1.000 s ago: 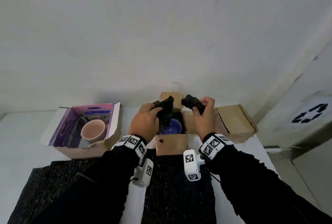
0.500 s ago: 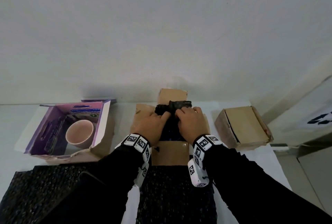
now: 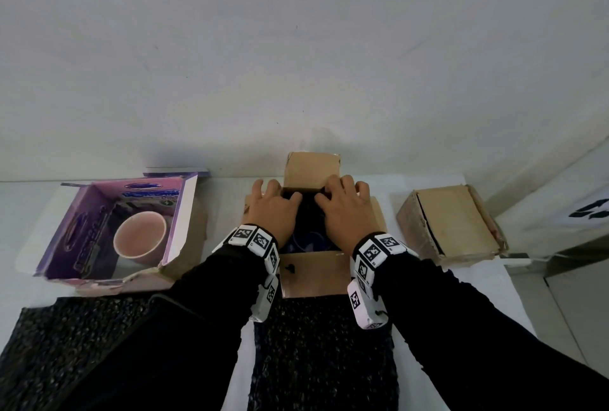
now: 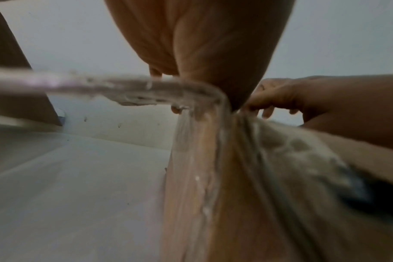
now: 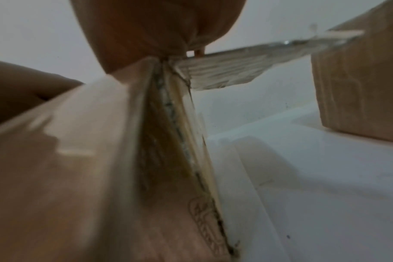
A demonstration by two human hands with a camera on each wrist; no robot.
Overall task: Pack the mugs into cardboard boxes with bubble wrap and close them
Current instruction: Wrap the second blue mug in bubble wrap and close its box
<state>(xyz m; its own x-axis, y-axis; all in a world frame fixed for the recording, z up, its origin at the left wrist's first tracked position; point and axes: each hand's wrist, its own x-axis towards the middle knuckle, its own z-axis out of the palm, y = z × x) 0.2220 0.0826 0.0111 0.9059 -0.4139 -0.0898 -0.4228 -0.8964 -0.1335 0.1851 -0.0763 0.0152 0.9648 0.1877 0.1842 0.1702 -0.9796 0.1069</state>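
White table (image 3: 227,189) runs left to right, its surface matte and pale, also seen close up in the left wrist view (image 4: 67,186) and the right wrist view (image 5: 314,195). Behind the table a plain off-white wall (image 3: 296,48) fills the upper frame, with faint scuffs and small specks. Right of the table a grey panel (image 3: 590,212) bears a black recycling symbol on a white sign. Below that panel, right of the table, grey floor (image 3: 573,311). A dark speckled mat (image 3: 323,354) lies on the table's near edge. Light is dim, even, soft shadows at the wall base.
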